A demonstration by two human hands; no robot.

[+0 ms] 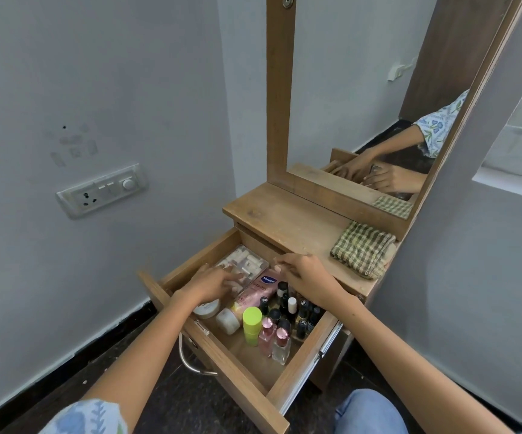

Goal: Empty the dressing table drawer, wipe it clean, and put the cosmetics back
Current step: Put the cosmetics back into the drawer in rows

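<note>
The wooden drawer (297, 368) of the dressing table is pulled out and full of cosmetics. A clear plastic box (250, 260) lies at its back left, with a pink Vaseline tube (258, 289) beside it. Two white jars (209, 308) sit at the left, a lime-green bottle (251, 324) and several nail polish bottles (280, 336) at the front and right. My left hand (212, 283) reaches over the clear box with fingers spread, touching it. My right hand (303, 270) hovers over the drawer's back right, fingers loosely bent, holding nothing I can see.
A folded green checked cloth (363, 249) lies on the table top (284, 220) at the right, below the mirror (363, 104). A wall socket panel (101, 191) is on the left wall. My knee in blue jeans (369, 411) is below the drawer.
</note>
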